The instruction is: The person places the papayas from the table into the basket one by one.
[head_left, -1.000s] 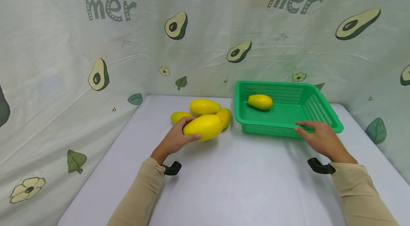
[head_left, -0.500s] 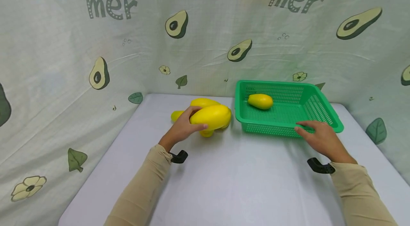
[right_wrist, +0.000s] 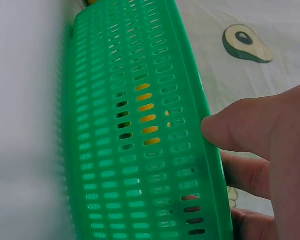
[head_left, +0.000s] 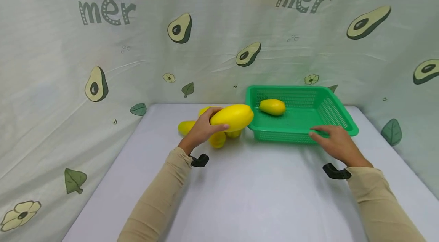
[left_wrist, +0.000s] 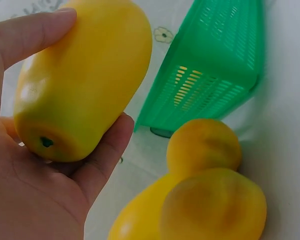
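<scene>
My left hand (head_left: 203,129) grips a large yellow papaya (head_left: 234,117) above the table, its far end overlapping the basket's left rim in the head view. In the left wrist view, the thumb lies along one side of the papaya, fingers beneath, and the greenish stem end faces the camera. My right hand (head_left: 335,142) pinches the front rim of a green slotted basket (head_left: 281,137), thumb outside and fingers behind the wall, partly seen through the slots. One smaller papaya (head_left: 273,107) lies inside the basket at the left.
Several yellow fruits (head_left: 217,140) are clustered on the white table (head_left: 253,192) below and behind my left hand, partly hidden by it. A printed cloth (head_left: 212,13) hangs behind the table, close to the basket's back.
My left hand has carried the papaya right and upward, toward the basket, uncovering a fruit in front. My right hand keeps its place at the rim. The head view has shifted slightly.
</scene>
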Action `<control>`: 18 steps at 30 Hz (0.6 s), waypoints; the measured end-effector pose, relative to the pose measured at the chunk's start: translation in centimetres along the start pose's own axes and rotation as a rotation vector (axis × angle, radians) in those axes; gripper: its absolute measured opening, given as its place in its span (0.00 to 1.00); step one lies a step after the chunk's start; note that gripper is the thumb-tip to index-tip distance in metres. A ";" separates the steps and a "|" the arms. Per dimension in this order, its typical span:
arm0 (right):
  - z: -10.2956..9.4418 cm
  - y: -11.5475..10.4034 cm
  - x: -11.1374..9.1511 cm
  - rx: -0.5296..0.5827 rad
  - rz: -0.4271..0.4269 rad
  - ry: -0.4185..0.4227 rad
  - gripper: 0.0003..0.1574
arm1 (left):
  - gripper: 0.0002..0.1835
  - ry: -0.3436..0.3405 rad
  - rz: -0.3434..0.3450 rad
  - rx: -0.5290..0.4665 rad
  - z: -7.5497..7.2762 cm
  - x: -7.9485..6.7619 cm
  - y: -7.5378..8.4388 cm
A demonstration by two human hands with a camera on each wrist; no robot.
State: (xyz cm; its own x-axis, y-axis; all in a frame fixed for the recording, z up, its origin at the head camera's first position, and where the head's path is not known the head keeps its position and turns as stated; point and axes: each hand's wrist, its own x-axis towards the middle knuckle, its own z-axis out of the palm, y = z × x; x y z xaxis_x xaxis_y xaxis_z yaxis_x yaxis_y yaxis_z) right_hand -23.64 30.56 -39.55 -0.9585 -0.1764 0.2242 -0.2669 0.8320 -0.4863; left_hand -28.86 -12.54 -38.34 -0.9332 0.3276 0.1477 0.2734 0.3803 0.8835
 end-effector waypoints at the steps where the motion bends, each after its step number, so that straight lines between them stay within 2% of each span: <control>1: 0.0 0.0 0.0 -0.003 0.002 0.005 0.30 | 0.40 -0.004 0.002 0.004 0.2 0.3 0.1; 13: 0.1 -0.3 0.0 0.009 0.004 0.007 0.30 | 0.40 -0.059 0.052 0.088 1.4 3.2 1.5; 18: -0.1 -0.1 -0.5 0.009 0.023 0.016 0.31 | 0.38 -0.094 0.044 0.085 2.1 4.1 1.9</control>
State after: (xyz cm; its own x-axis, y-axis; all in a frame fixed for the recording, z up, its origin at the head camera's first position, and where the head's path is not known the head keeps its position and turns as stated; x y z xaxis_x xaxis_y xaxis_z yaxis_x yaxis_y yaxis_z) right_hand -23.08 30.58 -39.54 -0.9626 -0.1487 0.2263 -0.2457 0.8311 -0.4990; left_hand -31.67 -8.71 -37.02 -0.8949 0.4238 0.1396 0.3360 0.4343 0.8357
